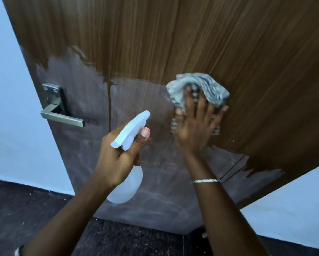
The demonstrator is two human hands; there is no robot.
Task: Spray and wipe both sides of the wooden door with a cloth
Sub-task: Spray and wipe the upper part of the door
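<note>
- Right hand [195, 126] lies flat with fingers spread, pressing the cloth [182, 89] against the door [219, 43], at 2 o'clock of centre.
- Left hand [118, 156] grips the neck of the bottle [129, 185], at 8 o'clock of the cloth, nozzle aimed toward 1 o'clock.
- Handle [61, 115] sits at 9 o'clock on the door's dull lower part; the upper part looks darker.

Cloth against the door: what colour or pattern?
Pale grey cloth with darker stripes, clearest in the head view.
</note>
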